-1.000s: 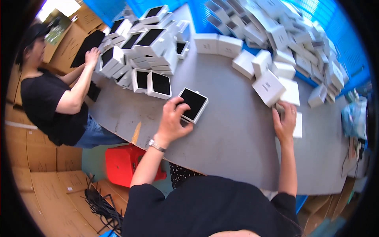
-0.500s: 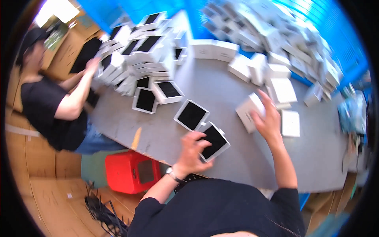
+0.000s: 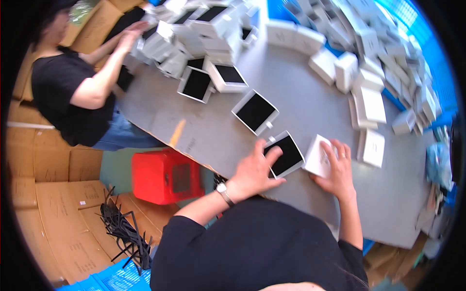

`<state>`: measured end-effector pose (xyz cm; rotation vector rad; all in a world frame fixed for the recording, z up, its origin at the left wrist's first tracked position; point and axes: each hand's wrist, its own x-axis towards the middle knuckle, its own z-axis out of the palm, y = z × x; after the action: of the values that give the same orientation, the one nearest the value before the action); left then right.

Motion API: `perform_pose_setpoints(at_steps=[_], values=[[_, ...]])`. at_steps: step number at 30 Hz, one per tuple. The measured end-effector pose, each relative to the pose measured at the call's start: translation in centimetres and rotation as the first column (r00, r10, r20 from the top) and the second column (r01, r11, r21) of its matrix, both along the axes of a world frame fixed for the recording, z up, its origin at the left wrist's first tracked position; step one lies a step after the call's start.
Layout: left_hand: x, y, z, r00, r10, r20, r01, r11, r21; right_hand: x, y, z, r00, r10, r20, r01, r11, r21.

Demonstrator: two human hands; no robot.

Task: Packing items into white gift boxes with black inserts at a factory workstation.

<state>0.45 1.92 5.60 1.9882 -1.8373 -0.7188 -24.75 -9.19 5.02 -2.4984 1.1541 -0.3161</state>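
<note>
Left hand [image 3: 255, 169]: grip grasps black-faced tray [image 3: 289, 156] by edges, tray at hand's 2 o'clock, above or on table [image 3: 296, 104], unclear which. Right hand [image 3: 341, 173]: grip grasps white box [image 3: 317, 160], at tray's 3 o'clock. Best handling, as judged: steady both by rims, keep fingertips off black face, avoid knocking corners. Tray looks shallow, squarish, turned askew, thin white rim, small pale tab at 11 o'clock.

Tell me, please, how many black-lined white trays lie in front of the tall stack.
4 trays show clearly: one at the left hand, one just beyond it, two at the stack's foot; a dark patch behind those may be another.
</note>
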Motion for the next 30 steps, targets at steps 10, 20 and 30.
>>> perform_pose_setpoints(at_steps=[10, 20, 30], values=[[2.2, -3.0, -2.9, 0.994, -0.086, 0.067, 0.105, 0.910, -0.400, 0.3, 0.1, -0.8, 0.991, 0.102, 0.091, -0.103, 0.995, 0.009], [2.6, -2.4, -5.5, 0.927, -0.364, -0.087, 0.304, 0.868, -0.393, 0.6, -0.3, -1.2, 0.960, 0.230, 0.162, -0.239, 0.970, 0.042], [-3.7, -3.8, -7.2, 0.684, -0.316, -0.658, -0.017, 0.894, -0.448, 4.4, 2.1, -2.3, 0.948, 0.091, 0.304, -0.098, 0.995, 0.009]])
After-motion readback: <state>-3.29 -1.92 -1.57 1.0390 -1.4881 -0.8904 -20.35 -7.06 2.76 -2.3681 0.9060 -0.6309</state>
